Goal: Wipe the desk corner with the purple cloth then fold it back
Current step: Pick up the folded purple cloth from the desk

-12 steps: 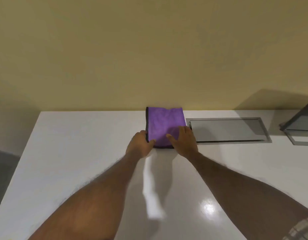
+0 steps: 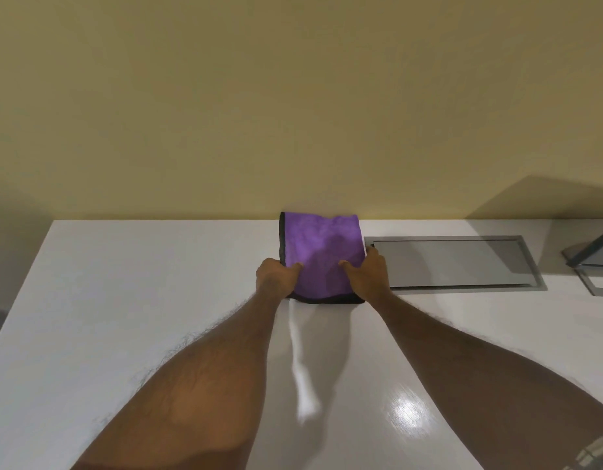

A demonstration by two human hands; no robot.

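Against the wall, purple cloth (image 2: 322,254) lies folded, squarish.

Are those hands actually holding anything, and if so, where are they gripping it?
Yes: the folded purple cloth on the white desk. The left hand grips its near-left edge, the right hand its near-right edge, thumbs on top.

Purple cloth (image 2: 322,256) with black edging, folded into a rough square, flat on white desk (image 2: 124,300) against the back wall. Near corners pinned under thumbs. Left desk corner well apart, bare, glossy.
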